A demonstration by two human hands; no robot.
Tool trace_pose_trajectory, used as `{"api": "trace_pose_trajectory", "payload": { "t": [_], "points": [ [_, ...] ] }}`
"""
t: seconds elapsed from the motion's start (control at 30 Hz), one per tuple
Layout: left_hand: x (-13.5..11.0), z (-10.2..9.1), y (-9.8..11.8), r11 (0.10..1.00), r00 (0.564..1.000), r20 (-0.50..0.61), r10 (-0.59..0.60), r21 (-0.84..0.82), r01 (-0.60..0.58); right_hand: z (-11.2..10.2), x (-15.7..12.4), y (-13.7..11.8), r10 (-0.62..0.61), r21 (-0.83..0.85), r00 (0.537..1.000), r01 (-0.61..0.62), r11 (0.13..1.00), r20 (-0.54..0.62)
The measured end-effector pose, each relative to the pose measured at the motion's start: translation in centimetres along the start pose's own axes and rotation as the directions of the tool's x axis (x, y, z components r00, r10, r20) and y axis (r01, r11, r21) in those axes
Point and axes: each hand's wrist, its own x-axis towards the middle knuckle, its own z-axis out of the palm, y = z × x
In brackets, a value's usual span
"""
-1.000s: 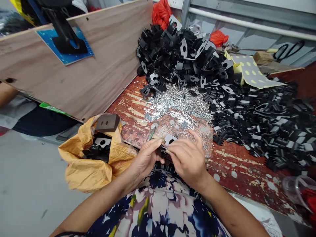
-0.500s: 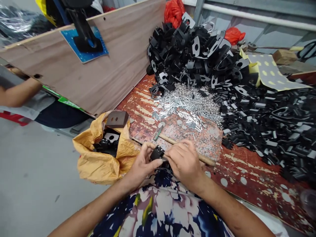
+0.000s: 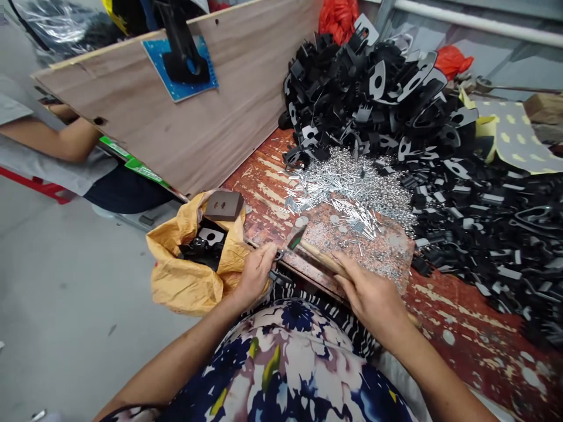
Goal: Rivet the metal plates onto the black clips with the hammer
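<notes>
My left hand (image 3: 255,272) is closed around a small black plastic part (image 3: 280,276), which pokes out past the fingertips at the near edge of the worktable. Most of that part is hidden by the fingers. My right hand (image 3: 373,293) grips the wooden handle of a hammer (image 3: 319,255). The hammer's head points left and lies close above the part in my left hand; whether they touch I cannot tell. Under and behind the hammer is a worn, speckled plate (image 3: 387,249). Loose metal pins (image 3: 352,214) are strewn on its far side.
A yellow cloth bag (image 3: 189,287) with black parts inside hangs at the table's left edge, a brown block (image 3: 225,205) on its rim. Black plastic parts (image 3: 352,88) are heaped behind and to the right. A wooden board (image 3: 246,76) separates off another person (image 3: 65,140) at left.
My right hand has left the black part and taken hold of the hammer, lifting its head off the plate. My left hand has turned the part lower, by the table edge. The view has shifted left.
</notes>
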Motion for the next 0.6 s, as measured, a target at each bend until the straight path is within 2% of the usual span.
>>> {"api": "trace_pose_trajectory", "payload": {
  "t": [0.1, 0.17, 0.3, 0.47, 0.6],
  "points": [
    [0.3, 0.1, -0.7, 1.000, 1.000, -0.021, 0.017, 0.013, -0.017, -0.9, -0.2, -0.9, -0.051, 0.096, 0.981, 0.070, 0.993, -0.185],
    [0.3, 0.0, -1.1, 0.999, 0.999, -0.033, 0.029, 0.015, -0.028, -0.3, -0.2, -1.3, -0.071, 0.087, 0.972, 0.092, 0.992, -0.223],
    [0.3, 0.0, -1.5, 0.999, 0.998, -0.045, 0.041, 0.012, -0.040, 1.6, -0.3, -1.4, -0.115, -0.002, 0.989, 0.116, 0.993, -0.092],
    [0.1, -0.1, -1.2, 1.000, 0.999, -0.029, 0.023, 0.018, -0.023, 1.5, -0.7, -1.1, -0.060, 0.083, 0.985, 0.074, 0.994, -0.160],
    [0.2, -0.2, -0.5, 1.000, 1.000, -0.002, 0.021, 0.018, -0.021, 1.9, -0.4, -1.2, -0.010, 0.116, 1.000, 0.013, 0.993, -0.020]
  ]
}}
